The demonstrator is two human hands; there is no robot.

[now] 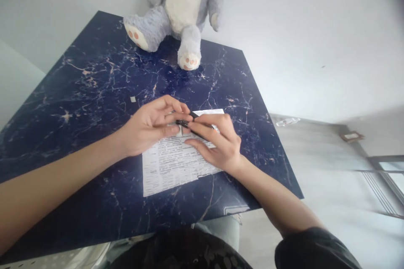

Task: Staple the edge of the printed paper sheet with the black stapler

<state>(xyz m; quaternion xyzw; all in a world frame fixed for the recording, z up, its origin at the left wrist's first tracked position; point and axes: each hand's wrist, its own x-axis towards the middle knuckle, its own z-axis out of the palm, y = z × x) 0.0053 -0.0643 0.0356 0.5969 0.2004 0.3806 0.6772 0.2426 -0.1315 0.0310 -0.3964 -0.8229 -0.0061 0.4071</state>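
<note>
Both hands meet over a printed sheet of paper (170,168) covered in small dark text. Between them is a slim black pen (199,135), running at a slant under the right fingers. My right hand (219,141) is closed around it, fingers bent over its length and thumb below. The thumb and fingers of my left hand (154,124) close on the pen's left end. Another short black piece (193,114) shows just above, between the fingertips of both hands; whether it belongs to the pen I cannot tell.
The dark blue marbled table (104,80) carries the paper. A large grey and white plush toy (186,4) sits at its far edge against the wall. A tiny white scrap (133,99) lies left of the paper. Clear plastic (288,122) is on the floor at right.
</note>
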